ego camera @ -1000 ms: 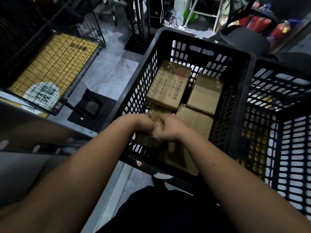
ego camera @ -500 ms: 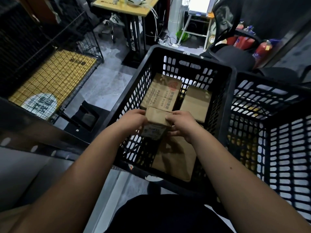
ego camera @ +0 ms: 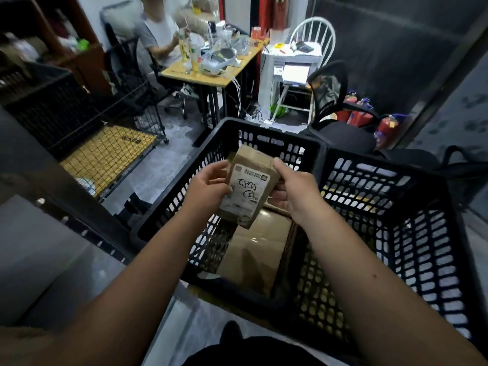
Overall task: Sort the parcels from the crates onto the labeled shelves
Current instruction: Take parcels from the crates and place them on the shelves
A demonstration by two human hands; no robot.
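Since the earlier frames the small parcel (ego camera: 248, 187) has come up out of the black crate (ego camera: 266, 133) and now sits above the rim line, label face turned toward the camera; the view has also tilted up to show more of the room.

Grip: left hand (ego camera: 208, 186) holds the parcel's left edge, thumb over the front face, fingers curled behind. Right hand (ego camera: 294, 188) pinches the right edge, thumb on the upper corner, fingers under and behind. Both hands closed on the parcel. The white label (ego camera: 247, 191) carries handwritten marks, not legible with certainty.

Directly below the grip: larger brown boxes (ego camera: 253, 254) lying in the crate. Right of the grip: a second black crate (ego camera: 396, 196), touching the first. Left of the grip: a wire cage (ego camera: 105, 151) with a yellow board on its floor. Beyond the grip: a desk (ego camera: 211, 72) with clutter, a seated person (ego camera: 155, 35), a white chair (ego camera: 311, 35), and red extinguishers (ego camera: 385, 128) further right.
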